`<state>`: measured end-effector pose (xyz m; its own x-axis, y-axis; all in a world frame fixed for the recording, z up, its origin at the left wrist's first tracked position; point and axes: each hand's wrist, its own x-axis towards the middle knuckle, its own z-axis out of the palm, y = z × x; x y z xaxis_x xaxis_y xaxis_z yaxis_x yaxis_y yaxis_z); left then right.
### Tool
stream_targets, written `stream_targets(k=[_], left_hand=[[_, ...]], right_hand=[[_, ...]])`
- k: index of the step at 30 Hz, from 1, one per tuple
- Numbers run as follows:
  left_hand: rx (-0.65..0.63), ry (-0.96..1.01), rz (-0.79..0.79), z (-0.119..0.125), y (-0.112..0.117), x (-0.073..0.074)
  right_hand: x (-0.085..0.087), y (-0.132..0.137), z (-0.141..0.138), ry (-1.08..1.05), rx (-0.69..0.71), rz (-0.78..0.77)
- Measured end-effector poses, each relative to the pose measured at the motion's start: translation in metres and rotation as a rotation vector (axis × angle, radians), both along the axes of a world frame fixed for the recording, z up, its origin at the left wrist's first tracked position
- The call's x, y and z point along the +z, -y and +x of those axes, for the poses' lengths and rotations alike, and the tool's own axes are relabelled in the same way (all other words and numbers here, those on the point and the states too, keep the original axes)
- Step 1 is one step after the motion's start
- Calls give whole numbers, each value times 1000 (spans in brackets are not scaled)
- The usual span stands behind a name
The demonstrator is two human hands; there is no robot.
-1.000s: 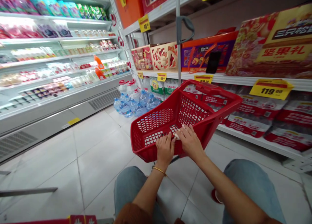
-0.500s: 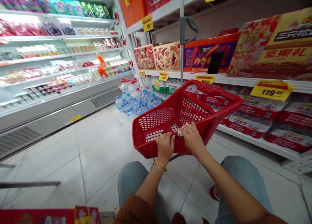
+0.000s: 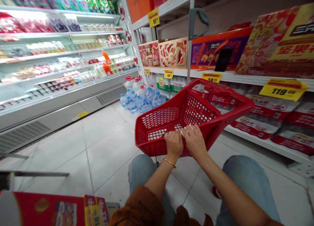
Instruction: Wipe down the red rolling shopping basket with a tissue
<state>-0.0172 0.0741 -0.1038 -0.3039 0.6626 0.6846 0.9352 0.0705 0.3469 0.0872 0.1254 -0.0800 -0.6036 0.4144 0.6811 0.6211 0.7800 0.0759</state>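
A red plastic mesh shopping basket rests in front of me, tilted, with its handle lying at the far side. My left hand curls over the near rim, and a gold bangle circles that wrist. Beside it, my right hand grips the same rim. A small white scrap, perhaps tissue, shows between the fingertips of the two hands. Nothing shows inside the basket beyond that scrap.
Bottled water packs fill the low shelf on the right, under gift boxes and a yellow 119 price tag. A chilled display case runs along the left. Bottles stand on the tiled floor. A red box sits at lower left.
The whole view has drifted, with the shelves sliding right and up. My hands have come closer together on the rim. The red box at lower left shows larger.
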Motion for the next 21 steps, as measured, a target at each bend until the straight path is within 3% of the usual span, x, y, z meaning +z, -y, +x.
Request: stream_targets(k=[6,21], left_hand=[[8,-49,1,2,0,-2],[31,-15,28,1,-5,-6]], right_hand=[[4,-8,14,44,70,3],[18,-28,44,63,-20,5]])
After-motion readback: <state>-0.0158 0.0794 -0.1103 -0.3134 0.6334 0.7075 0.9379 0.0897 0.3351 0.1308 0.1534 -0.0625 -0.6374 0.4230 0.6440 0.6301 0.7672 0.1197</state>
